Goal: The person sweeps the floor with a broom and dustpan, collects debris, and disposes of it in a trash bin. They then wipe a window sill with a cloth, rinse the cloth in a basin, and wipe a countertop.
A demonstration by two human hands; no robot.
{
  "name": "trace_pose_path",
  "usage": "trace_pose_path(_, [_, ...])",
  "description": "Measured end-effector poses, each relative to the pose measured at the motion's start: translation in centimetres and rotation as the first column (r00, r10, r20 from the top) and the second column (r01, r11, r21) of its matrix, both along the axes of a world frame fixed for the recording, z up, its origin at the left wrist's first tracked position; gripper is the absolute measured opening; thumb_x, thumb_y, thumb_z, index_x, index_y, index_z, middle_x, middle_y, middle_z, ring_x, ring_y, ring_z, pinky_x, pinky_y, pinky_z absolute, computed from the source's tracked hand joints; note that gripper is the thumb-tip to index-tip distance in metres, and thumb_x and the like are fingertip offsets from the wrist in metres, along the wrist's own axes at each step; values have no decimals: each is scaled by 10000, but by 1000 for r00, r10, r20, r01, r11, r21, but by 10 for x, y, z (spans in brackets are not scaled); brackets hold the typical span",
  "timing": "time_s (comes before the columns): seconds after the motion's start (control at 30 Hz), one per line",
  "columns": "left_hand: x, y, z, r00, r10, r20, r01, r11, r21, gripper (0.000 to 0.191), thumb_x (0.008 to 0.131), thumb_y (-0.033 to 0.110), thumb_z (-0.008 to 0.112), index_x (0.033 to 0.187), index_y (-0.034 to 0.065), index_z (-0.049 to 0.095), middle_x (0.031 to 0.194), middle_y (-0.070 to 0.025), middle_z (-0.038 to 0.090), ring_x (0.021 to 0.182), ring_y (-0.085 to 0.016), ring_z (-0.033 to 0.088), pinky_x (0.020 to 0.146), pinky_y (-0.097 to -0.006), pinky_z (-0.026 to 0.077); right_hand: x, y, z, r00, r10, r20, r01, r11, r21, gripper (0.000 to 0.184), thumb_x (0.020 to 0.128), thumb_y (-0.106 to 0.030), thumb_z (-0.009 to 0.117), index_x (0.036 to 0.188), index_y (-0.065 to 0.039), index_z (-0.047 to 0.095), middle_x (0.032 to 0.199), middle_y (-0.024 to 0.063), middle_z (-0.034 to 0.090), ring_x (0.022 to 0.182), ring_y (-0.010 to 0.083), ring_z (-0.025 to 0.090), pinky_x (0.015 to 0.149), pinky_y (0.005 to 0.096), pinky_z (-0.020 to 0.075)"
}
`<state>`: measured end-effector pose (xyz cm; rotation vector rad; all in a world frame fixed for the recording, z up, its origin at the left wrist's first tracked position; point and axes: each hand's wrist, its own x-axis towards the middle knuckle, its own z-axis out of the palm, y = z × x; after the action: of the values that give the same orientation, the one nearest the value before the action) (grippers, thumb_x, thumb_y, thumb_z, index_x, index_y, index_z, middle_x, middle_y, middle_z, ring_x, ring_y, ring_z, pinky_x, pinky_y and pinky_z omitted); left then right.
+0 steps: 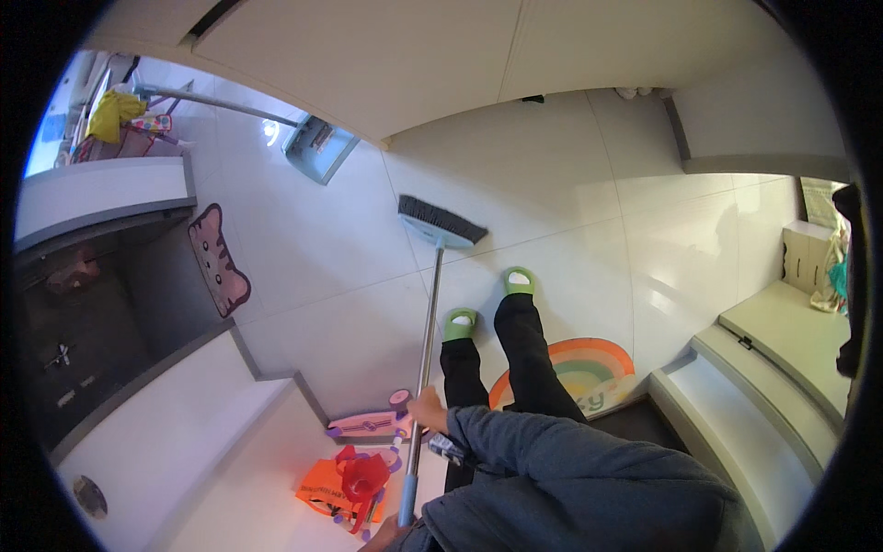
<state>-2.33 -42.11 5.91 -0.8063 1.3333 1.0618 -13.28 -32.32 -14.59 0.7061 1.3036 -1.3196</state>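
Note:
A broom with a metal handle (431,310) slants down to its light-blue head with dark bristles (443,219), which rests on the tiled floor ahead of my feet. My right hand (429,410) is closed around the metal shaft, partway down. Near the picture's bottom edge, my left hand (390,535) is at the blue grip end of the handle, partly cut off and with its fingers mostly hidden. Farther off on the left, a light-blue dustpan (321,148) with a long metal handle lies on the floor, apart from the broom head.
Green slippers (461,324) are on my feet, beside a rainbow-patterned mat (593,366). A pink scooter (369,423) and an orange bag (324,486) stand close by my hands. A cat-shaped mat (219,261) lies at a doorway. Cream cabinets (441,55) border the floor ahead; a step-like ledge (752,386) is right.

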Motion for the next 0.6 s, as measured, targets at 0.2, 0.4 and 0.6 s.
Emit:
trace_pose_path(0.2, [-72,7,44,977,-201,65,202,979,-1,145,723,111,609,768,63,480,599,-7,461,534,-111,455,486,-244,370,-21,54,22,762,-642,-78,626,763,-163,171,748,-41,514,590,-34,448,510,94,475,375,206,498,331,337,402])
trace_pose_path(0.4, [-190,127,-92,980,-106,-168,151,947,282,149,782,170,562,756,28,523,526,-19,458,439,-96,452,369,-241,318,-115,235,-101,706,-612,-357,695,696,181,363,858,-210,399,555,-25,472,447,119,492,346,209,461,332,356,382])
trace_pose_path(0.6, [-157,68,-74,959,-253,-130,266,959,94,147,800,165,556,786,44,474,524,17,417,402,-87,379,358,-237,255,-64,187,-155,102,587,-803,-387,767,512,140,695,-196,554,620,-106,631,565,66,561,547,244,575,446,388,415])
